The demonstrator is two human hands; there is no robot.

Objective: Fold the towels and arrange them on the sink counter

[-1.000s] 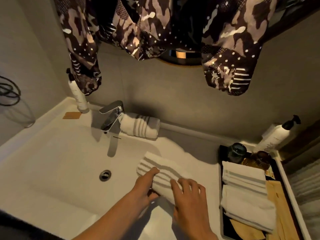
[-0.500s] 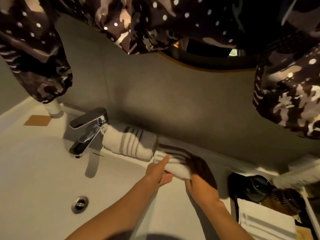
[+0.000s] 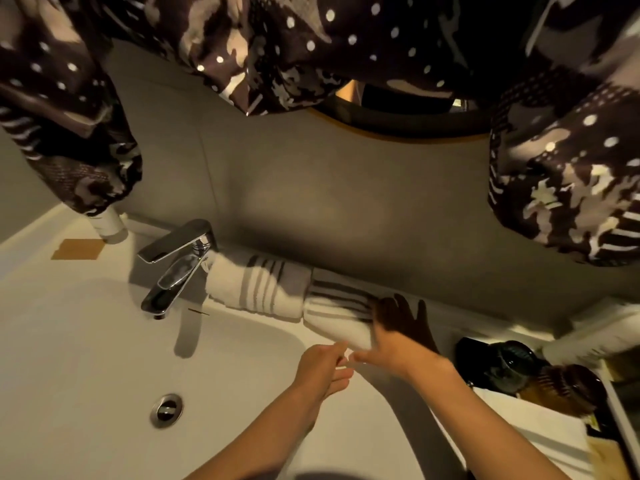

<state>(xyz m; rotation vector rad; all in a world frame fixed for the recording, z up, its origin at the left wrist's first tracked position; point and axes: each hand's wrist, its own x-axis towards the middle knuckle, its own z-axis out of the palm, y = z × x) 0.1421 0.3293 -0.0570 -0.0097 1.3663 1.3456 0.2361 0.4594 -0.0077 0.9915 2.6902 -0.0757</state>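
1. The white sink basin (image 3: 86, 341) filled the near left of the view, with its round drain (image 3: 166, 410) toward the near side.
2. A dark patterned garment (image 3: 242, 46) hung across the far top of the view, and its lower edges covered part of the grey wall (image 3: 346, 202).
3. A black tray (image 3: 464, 358) stood at the near right. On it lay a folded towel (image 3: 530, 431) and, on the far side of that, two dark cups (image 3: 512, 365).
4. The chrome faucet (image 3: 176, 268) stood at the far rim of the basin, its spout pointing near and left.
5. The first rolled towel (image 3: 256, 289), white with grey stripes, lay on the counter ledge against the wall, just right of the faucet.
6. The second rolled towel (image 3: 339, 313) lay on the same ledge, its left end touching the first roll.
7. Your right hand (image 3: 391, 351) was at the near right end of the second roll with its fingers straight. It held nothing, and motion blur hid whether it touched the towel.
8. Your left hand (image 3: 322, 368) hovered just near of the ledge with its fingers loosely bent and empty, almost touching your right thumb.
9. A white bottle (image 3: 110, 225) stood at the far left, with a small brown square (image 3: 78, 249) beside it on the counter.
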